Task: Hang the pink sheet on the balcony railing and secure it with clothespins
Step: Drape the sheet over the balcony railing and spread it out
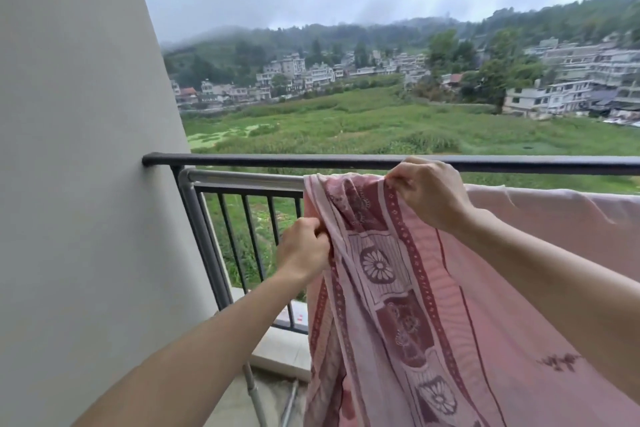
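Held the pink sheet (415,288) at the balcony railing (242,160), draped over the grey bar (242,177) just below its black top, hanging down on the near side. Pinched its left edge with the left hand (303,250), fingers curled tight. Pinched the patterned top border with the right hand (429,194), close to the railing.

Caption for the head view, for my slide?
The left hand and right hand pinch the pink sheet draped over the silver rail beside the balcony railing; no clothespins visible.
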### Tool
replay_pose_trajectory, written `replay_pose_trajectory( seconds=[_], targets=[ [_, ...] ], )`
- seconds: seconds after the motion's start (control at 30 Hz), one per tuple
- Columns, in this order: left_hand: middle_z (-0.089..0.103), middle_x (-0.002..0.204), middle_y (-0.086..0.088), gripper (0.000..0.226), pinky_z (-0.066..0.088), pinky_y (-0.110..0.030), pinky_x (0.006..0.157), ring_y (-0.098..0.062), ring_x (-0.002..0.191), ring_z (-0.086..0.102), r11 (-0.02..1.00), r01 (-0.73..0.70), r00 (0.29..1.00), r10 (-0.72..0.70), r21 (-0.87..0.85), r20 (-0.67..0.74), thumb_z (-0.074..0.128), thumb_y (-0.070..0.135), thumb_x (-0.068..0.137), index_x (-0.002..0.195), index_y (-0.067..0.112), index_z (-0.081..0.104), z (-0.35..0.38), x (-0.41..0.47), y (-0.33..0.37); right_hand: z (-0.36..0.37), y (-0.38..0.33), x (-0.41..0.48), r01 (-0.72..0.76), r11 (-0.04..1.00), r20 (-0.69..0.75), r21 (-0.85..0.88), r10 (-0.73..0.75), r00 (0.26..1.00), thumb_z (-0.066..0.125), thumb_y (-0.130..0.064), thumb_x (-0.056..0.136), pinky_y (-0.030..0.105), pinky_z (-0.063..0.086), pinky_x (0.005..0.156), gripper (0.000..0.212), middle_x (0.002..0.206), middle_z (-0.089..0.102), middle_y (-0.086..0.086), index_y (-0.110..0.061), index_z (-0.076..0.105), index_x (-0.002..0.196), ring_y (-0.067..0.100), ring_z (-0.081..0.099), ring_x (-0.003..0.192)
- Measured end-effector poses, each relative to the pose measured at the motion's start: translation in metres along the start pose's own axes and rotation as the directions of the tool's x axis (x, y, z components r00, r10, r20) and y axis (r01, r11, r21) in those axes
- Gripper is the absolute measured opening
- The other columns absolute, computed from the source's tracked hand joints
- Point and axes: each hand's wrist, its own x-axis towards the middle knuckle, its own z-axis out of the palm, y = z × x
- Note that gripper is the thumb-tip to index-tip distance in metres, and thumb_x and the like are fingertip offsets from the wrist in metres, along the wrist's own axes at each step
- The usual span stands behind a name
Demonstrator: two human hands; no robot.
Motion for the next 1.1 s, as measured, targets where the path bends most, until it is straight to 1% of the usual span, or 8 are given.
replay_pose_trajectory(
  seconds=[0.1,0.23,0.4,0.5,0.63,0.8,0.9,1.1],
  targets=[
    [0.059,0.061,0.002,0.03,0.037,-0.027,0.047,-0.024,0.055,0.056,0.879,-0.121,0.934,0.258,0.461,-0.248,0.045,0.019,0.094,0.065,0.015,0.055,-0.046,0.01,-0.006,0.0,0.002,-0.005,-0.027,1.0,-0.088,-0.002,0.026,0.996,0.066,-0.017,0.088,0.031,0.047,0.065,0.01,0.091,0.074,0.0,-0.015,0.075,0.092,0.026,0.066,0.078],
    [0.063,0.073,-0.012,0.021,0.033,-0.031,0.054,-0.032,0.061,0.059,0.661,-0.148,0.775,0.539,0.736,-0.329,0.048,0.011,0.088,0.071,0.008,0.059,-0.116,0.046,0.011,-0.013,0.01,0.004,-0.14,0.99,-0.174,0.0,0.138,0.975,0.061,-0.018,0.091,0.03,0.041,0.064,0.013,0.094,0.073,0.007,-0.011,0.072,0.095,0.031,0.065,0.079],
    [0.066,0.088,-0.025,0.022,0.04,-0.039,0.064,-0.043,0.076,0.063,0.711,0.052,0.744,0.441,0.702,-0.502,0.042,0.01,0.089,0.085,0.0,0.061,-0.171,0.094,0.006,-0.052,0.025,0.01,-0.298,0.954,-0.319,-0.009,0.28,0.905,0.061,-0.022,0.091,0.03,0.038,0.062,0.012,0.092,0.073,0.011,-0.014,0.069,0.093,0.029,0.061,0.073],
    [0.065,0.093,-0.025,0.022,0.044,-0.041,0.07,-0.044,0.086,0.062,0.852,0.1,0.838,0.206,0.514,-0.505,0.041,0.016,0.09,0.085,0.004,0.06,-0.158,0.105,-0.001,-0.045,0.01,0.004,-0.241,0.962,-0.117,-0.129,0.227,0.967,0.059,-0.024,0.092,0.028,0.037,0.06,0.012,0.092,0.072,0.007,-0.015,0.068,0.091,0.023,0.058,0.071],
    [0.06,0.071,-0.015,0.025,0.054,-0.046,0.065,-0.034,0.071,0.062,0.983,0.036,0.991,-0.058,-0.179,-0.117,0.051,0.019,0.091,0.069,0.008,0.057,-0.123,0.098,-0.018,-0.03,-0.016,0.004,-0.232,0.948,0.15,-0.217,0.267,0.952,0.062,-0.047,0.087,0.038,0.05,0.081,0.042,0.12,0.065,0.004,-0.021,0.061,0.121,0.026,0.061,0.103],
    [0.065,0.081,-0.011,0.037,0.05,-0.046,0.083,-0.028,0.075,0.059,0.697,0.347,0.937,-0.23,-0.628,0.263,0.036,0.031,0.095,0.073,0.012,0.058,-0.081,0.072,-0.063,0.022,-0.077,0.028,-0.153,0.963,0.284,-0.222,0.214,0.935,0.069,-0.057,0.076,0.038,0.051,0.085,0.061,0.125,0.064,0.001,-0.032,0.055,0.13,0.024,0.061,0.11],
    [0.061,0.08,-0.012,0.038,0.049,-0.042,0.083,-0.026,0.07,0.056,0.476,0.534,0.841,-0.209,-0.699,0.5,0.029,0.024,0.099,0.073,0.012,0.054,-0.063,0.071,-0.091,0.053,-0.09,0.03,-0.272,0.948,0.119,-0.168,0.293,0.949,0.067,-0.038,0.086,0.031,0.051,0.073,0.022,0.101,0.074,-0.002,-0.032,0.072,0.106,0.021,0.068,0.092],
    [0.067,0.084,-0.006,0.028,0.049,-0.034,0.068,-0.02,0.072,0.061,0.603,0.542,0.636,0.161,-0.586,0.754,0.044,0.029,0.099,0.096,0.01,0.064,-0.046,0.062,-0.085,0.061,-0.095,0.028,-0.502,0.857,-0.079,-0.115,0.496,0.865,0.058,-0.028,0.092,0.041,0.053,0.08,0.015,0.091,0.074,-0.002,-0.024,0.072,0.091,0.022,0.065,0.088]
  ],
)
